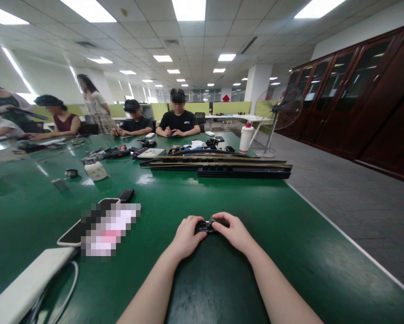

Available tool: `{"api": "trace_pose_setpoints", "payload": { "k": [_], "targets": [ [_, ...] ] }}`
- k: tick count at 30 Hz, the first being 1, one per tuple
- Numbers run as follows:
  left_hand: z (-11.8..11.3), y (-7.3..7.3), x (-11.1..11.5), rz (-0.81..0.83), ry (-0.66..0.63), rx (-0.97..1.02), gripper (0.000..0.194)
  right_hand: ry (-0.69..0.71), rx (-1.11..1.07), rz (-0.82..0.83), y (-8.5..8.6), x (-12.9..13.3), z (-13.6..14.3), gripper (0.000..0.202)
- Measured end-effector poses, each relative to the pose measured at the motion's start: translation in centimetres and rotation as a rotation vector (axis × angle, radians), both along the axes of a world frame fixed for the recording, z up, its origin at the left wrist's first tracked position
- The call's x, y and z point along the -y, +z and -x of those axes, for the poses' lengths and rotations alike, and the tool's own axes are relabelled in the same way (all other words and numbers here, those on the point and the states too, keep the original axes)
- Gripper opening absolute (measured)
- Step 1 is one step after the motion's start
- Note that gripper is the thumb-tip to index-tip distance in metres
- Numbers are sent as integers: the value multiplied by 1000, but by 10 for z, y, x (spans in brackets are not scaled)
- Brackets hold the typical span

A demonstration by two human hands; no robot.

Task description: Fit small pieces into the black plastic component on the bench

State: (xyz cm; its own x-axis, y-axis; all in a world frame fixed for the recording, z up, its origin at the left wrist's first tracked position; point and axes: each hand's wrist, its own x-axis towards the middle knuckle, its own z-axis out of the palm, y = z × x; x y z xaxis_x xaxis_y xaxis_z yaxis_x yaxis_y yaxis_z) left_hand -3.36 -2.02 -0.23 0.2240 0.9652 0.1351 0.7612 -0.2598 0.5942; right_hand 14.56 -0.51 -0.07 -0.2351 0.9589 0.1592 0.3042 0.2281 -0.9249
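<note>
- Component [206, 227]: small, black; located between both hands, toward the near edge of the green tabletop [174, 193]. Contact with the tabletop cannot be determined.
- Left hand [187, 236]: thumb and fingers grasp the left end of the component.
- Right hand [234, 230]: thumb and index finger pinch the right end of the component.
- Phone [78, 230]: lies flat, left of the hands.
- White slab [31, 283]: lies toward the near left corner, pale cable [76, 274] beside it.
- Black rails [245, 172]: lie crosswise, right ends near the right edge.
- White cup [246, 140]: stands upright by the right edge, near the far right corner.
</note>
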Motion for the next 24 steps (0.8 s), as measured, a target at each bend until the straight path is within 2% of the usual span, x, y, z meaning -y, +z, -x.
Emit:
{"api": "trace_pose_setpoints", "payload": {
  "k": [4, 10, 24],
  "targets": [
    [0, 0, 0, 4, -1, -2, 36, -8, -134, 50, -3, -3, 1, 26],
    [0, 1, 0, 11, 4, -1, 36, -42, -327, 141, 1, -2, 1, 32],
    [0, 2, 0, 29, 13, 11, 36, -140, -513, 203, 10, -1, -2, 37]
  ]
}}
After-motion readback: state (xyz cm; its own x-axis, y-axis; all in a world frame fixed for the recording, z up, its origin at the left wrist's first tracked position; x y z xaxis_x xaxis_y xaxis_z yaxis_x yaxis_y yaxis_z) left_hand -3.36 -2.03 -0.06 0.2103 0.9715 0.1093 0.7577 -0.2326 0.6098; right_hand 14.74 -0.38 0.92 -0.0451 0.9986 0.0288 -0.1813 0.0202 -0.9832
